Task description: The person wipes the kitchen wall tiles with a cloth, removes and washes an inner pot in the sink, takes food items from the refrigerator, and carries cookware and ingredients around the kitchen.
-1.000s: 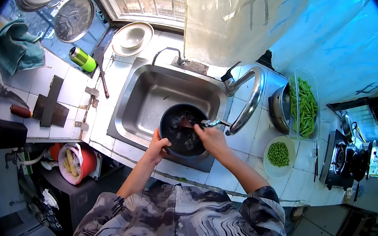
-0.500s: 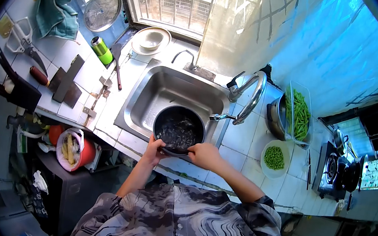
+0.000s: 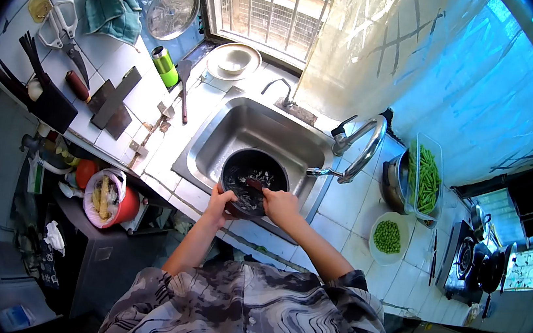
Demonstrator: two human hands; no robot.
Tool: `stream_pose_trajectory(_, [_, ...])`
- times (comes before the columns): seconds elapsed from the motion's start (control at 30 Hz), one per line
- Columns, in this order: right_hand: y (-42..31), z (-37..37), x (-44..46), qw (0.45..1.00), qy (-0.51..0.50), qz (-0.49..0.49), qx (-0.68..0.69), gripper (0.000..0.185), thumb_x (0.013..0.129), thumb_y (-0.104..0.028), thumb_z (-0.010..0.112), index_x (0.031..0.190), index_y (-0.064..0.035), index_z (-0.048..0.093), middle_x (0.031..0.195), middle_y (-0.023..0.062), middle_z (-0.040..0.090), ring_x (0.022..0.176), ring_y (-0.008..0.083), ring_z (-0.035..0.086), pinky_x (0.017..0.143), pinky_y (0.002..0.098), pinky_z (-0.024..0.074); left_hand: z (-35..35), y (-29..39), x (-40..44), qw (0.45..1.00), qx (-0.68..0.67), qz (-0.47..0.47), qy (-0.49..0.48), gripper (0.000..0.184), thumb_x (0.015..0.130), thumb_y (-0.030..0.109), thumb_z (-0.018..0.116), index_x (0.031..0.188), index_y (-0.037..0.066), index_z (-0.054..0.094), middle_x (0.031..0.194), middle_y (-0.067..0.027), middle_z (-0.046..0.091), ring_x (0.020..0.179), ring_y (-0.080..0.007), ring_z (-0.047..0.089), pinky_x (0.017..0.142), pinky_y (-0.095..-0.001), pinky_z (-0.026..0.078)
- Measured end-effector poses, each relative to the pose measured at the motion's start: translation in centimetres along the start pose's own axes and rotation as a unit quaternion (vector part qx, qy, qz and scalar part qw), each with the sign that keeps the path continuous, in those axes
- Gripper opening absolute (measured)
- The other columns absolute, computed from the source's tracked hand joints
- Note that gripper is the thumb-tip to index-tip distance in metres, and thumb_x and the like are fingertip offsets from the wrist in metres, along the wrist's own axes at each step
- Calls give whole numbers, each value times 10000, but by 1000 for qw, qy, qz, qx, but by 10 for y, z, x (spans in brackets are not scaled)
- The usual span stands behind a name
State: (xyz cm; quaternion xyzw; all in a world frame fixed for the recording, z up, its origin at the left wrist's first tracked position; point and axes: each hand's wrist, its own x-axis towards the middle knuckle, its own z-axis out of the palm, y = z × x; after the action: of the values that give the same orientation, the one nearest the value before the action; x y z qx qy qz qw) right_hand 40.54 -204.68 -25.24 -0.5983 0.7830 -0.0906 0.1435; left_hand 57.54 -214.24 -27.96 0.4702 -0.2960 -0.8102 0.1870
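A dark round pot [image 3: 258, 159] is tipped toward me at the near edge of the steel sink [image 3: 218, 128]. Inside it, shiny bits or wet glints cover the bottom; I cannot tell which. My left hand [image 3: 218, 206] is closed on the pot's near left rim, thumb on top. Over the near right rim, my right hand [image 3: 280, 206] has its fingers closed around a small reddish-brown piece [image 3: 254, 183], whose kind is unclear. The curved tap [image 3: 368, 152] stands right of the pot.
On the right counter stand a bowl of peas [image 3: 387, 238], a clear container of green beans [image 3: 428, 178] and a stove [image 3: 463, 261]. To the left are a cleaver [image 3: 116, 103], a knife block [image 3: 53, 103] and a green bottle [image 3: 164, 68]. A red bin [image 3: 125, 206] hangs below.
My right hand has shifted from the pot's near rim to over its inside, where a reddish-brown piece now shows at the fingertips. My left hand keeps its grip. The view has turned slightly.
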Motion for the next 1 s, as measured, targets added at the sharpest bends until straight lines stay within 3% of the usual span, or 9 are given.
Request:
stream_pose_trajectory(0.1, [6,-6,-11,998,-40,6,57,273,833,-266,542,1051,-160,666,800,137,666,753,320,647,663,448,510,1,6,13,999,19,21,37,655,618,86,607,1204,149,321,1123,-124,444,970,-323,529,649,-599,512])
stream_pose_trajectory(0.13, [8,-7,-14,994,-51,6,99,288,830,-277,548,1071,-173,666,832,141,668,796,327,643,702,450,508,1,12,16,998,40,20,43,806,598,92,631,1314,140,264,1158,-136,434,1012,-328,510,659,-566,510])
stream_pose_trajectory(0.23, [8,-10,-19,986,-65,13,152,291,811,-256,538,1049,-163,677,856,138,673,813,333,641,748,451,506,16,26,21,986,92,102,95,725,607,58,618,1265,115,319,1127,-143,452,934,-316,553,631,-541,515])
stream_pose_trajectory(0.27, [9,-8,-19,986,-64,14,155,291,811,-256,538,1049,-163,677,856,138,673,813,333,641,748,451,506,22,32,18,981,122,80,126,935,570,51,648,1395,91,212,1193,-168,425,1036,-310,518,747,-472,511])
stream_pose_trajectory(0.3, [9,-3,-17,979,-70,25,188,296,812,-253,536,1051,-148,677,883,147,671,834,342,637,764,452,502,18,31,31,981,126,80,127,935,570,51,648,1395,91,212,1193,-168,425,1036,-310,518,747,-472,511])
stream_pose_trajectory(0.37, [8,12,-14,970,-74,36,228,301,814,-250,535,1052,-133,676,910,157,669,854,350,632,779,452,499,4,23,63,929,295,134,181,1065,549,99,674,1456,94,117,1274,-195,381,1157,-310,448,898,-400,457])
stream_pose_trajectory(0.5, [3,55,-5,945,-19,83,317,325,838,-280,546,1076,-93,665,952,198,651,883,365,623,800,426,486,36,50,54,875,410,129,223,1098,529,151,692,1458,69,114,1315,-232,350,1219,-348,399,997,-394,379])
stream_pose_trajectory(0.57, [-2,68,-3,932,0,97,350,333,847,-277,538,1082,-75,659,960,206,647,890,367,623,803,425,483,49,61,48,829,493,120,235,1148,512,289,718,1460,95,99,1306,-294,329,1199,-430,366,1032,-462,315])
stream_pose_trajectory(1.0, [46,50,-40,863,97,211,450,356,877,-294,552,1148,-73,617,954,212,646,882,360,632,757,397,487,82,69,35,650,659,289,244,1103,568,277,722,1448,49,99,1227,-241,356,1106,-419,378,966,-509,321])
